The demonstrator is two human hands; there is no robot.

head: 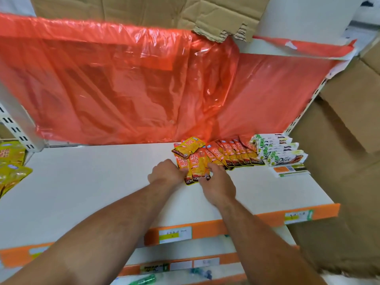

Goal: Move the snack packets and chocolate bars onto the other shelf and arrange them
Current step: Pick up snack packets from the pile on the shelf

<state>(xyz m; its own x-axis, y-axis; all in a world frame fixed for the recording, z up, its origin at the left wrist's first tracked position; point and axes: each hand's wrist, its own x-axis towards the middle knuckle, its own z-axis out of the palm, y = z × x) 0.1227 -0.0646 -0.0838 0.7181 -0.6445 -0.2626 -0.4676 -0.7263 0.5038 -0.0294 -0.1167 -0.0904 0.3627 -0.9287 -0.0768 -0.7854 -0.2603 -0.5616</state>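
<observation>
**A bunch of packets held between both hands at the end of the row**

A small bunch of orange snack packets (197, 170) is gripped from both sides. The left hand (165, 171) is curled round its left edge and the right hand (218, 183) is closed over its right edge, low on the white shelf (92, 182). A single yellow packet (188, 147) lies tilted just behind the bunch. To the right, a leaning row of red-orange packets (233, 154) runs on to the stacked chocolate bars (281, 151).

The overlapped row could be toppled if the bunch is pushed in too hard. The loose yellow packet could be knocked flat or buried. Slippery film may let the packets fan out of the grip.

The fingertips are hidden under the packets, so it cannot be told whether the bunch rests on the shelf. The back of the shelf is veiled by a red plastic sheet (123, 79), behind which only vague shapes are made out. More yellow packets (10, 161) are cut off at the left edge.
</observation>
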